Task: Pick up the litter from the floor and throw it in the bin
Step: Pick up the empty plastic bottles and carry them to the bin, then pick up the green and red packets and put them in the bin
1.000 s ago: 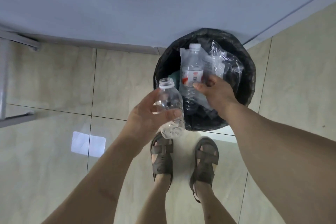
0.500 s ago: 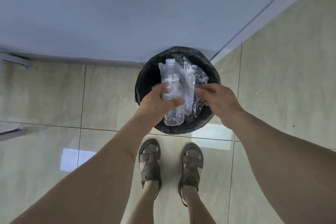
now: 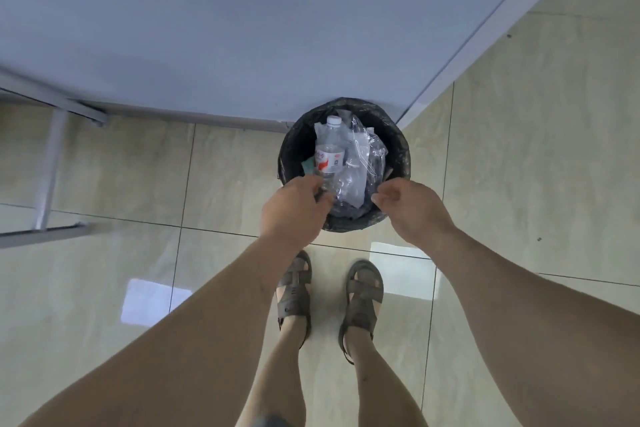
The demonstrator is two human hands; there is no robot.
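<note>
Change: the small bottle (image 3: pixel 341 184) that the left hand (image 3: pixel 294 211) was carrying half a second ago is now lying inside the bin (image 3: pixel 398 149); the hand is hanging loosely curled over the near left rim, gripping nothing as far as the view shows
Right hand (image 3: pixel 408 208): it let go of the clear bag (image 3: pixel 367 149) earlier; now hovering at the near right rim, fingers half folded, empty
Meaning: both items seem dropped; this round of litter is judged done, and no more is showing on the floor (image 3: pixel 121 288) in view
Large bottle (image 3: pixel 329 149): clear ribbed plastic, white cap, red and white label; leaning toward the far rim
Small bottle: clear, uncapped, partly hidden under the left fingers
Bag: thin crinkled film, glossy, slumping right of the bottles
Bin: round, lined with creased black plastic; standing near the wall (image 3: pixel 277 28) corner
Floor: glossy beige tile, dark grout lines
</note>
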